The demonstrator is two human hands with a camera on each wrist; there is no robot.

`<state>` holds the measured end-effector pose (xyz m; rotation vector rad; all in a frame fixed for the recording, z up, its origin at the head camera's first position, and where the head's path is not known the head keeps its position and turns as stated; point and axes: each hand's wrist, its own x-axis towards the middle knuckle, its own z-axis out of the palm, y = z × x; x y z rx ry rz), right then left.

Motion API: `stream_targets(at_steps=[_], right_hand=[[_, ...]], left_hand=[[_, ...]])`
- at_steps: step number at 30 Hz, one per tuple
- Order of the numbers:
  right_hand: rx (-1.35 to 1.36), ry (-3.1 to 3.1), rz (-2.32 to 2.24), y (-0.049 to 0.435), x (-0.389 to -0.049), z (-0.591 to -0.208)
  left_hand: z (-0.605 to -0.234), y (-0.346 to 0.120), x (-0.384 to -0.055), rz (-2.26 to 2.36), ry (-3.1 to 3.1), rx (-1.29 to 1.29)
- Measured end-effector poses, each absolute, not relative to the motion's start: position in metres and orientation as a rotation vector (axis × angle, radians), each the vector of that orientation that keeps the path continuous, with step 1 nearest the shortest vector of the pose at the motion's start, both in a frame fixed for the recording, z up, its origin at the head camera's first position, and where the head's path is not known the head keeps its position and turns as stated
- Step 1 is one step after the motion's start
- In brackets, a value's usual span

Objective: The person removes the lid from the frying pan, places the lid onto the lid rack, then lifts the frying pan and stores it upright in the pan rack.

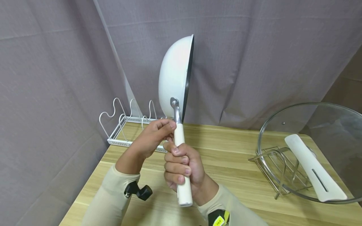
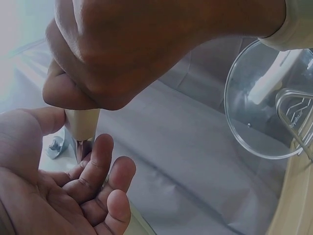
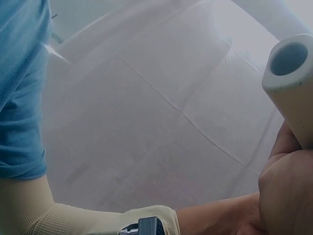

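A white wok (image 1: 173, 75) with a dark inside is held up on its side, its bowl pointing away and its opening facing right. My right hand (image 1: 186, 168) grips the lower part of the cream handle (image 1: 179, 133), fingers wrapped round it. Just above, my left hand (image 1: 154, 138) pinches the handle's top near the metal neck (image 1: 177, 111). The left wrist view shows the left thumb and index finger (image 2: 101, 152) on either side of that end, the other fingers loosely bent. In the right wrist view, the handle's butt end (image 3: 276, 81) with its hole sticks out past the hand.
Behind the left hand, a white wire rack (image 1: 118, 142) with curved dividers stands on the wooden table (image 1: 226, 157). At right, a glass lid (image 1: 271, 125) with a long white handle (image 1: 314, 166) leans in a metal rack (image 1: 266, 172). Grey curtains (image 1: 226, 47) hang behind.
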<state>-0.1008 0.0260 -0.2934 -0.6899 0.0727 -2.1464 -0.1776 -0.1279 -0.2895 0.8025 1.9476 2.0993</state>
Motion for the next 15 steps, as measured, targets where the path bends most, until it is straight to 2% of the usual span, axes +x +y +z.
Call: stream_targets(at_steps=[15], right_hand=[[-0.676,0.075,-2.133,0.023,-0.0998,-0.2923]], left_hand=[[-0.2904,-0.1329,-0.1757,2.107,1.975,0.783]])
